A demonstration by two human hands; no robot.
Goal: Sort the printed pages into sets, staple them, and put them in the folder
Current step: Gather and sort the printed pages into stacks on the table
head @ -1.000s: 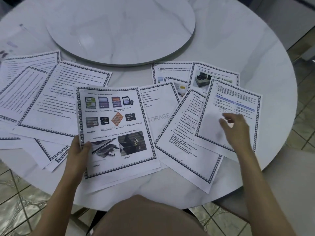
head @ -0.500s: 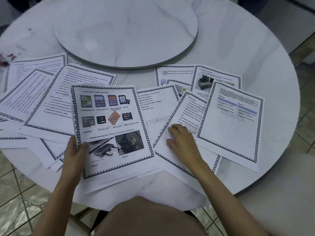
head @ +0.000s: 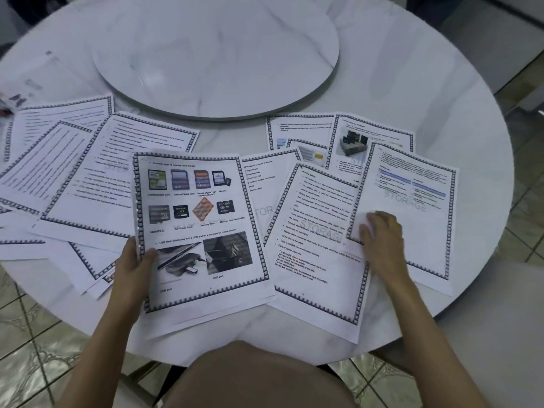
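Okay, a round white marble bench (head: 441,92) fills our view, with tiled floor (head: 35,348) showing past its rim at 7 and 4 o'clock. A round marble turntable (head: 217,54) sits on it at 12 o'clock, bare.

The printed pages, all with a checkered border, lie in loose fans across the near half of the bench. We log a left fan (head: 88,178) at 9 o'clock, overlapping text sheets with some edges hanging off the rim. We log a right fan (head: 297,128) at 1 o'clock, sheets with small pictures, partly covered.

At 6 o'clock is the memory-card page (head: 200,201), the top sheet of a thin sheaf, lifted a bit off the bench; more sheet edges show under its bottom edge. A STORAGE watermark page (head: 259,184) peeks out just behind it toward 3 o'clock. The optical-discs page (head: 312,260) lies next at 5 o'clock, tilted, its near corner past the rim. The blue-bar page (head: 418,219) at 3 o'clock overlaps the optical-discs page's right edge.

The left hand (head: 132,269) grasps the sheaf at its left edge, thumb on top of the memory-card page, fingers underneath. The right hand (head: 382,242) is released, its fingers laid flat on the lower left corner of the blue-bar page; we see no pinch.

A small blurred item (head: 8,101) sits at the 10 o'clock rim; we cannot tell what it is.
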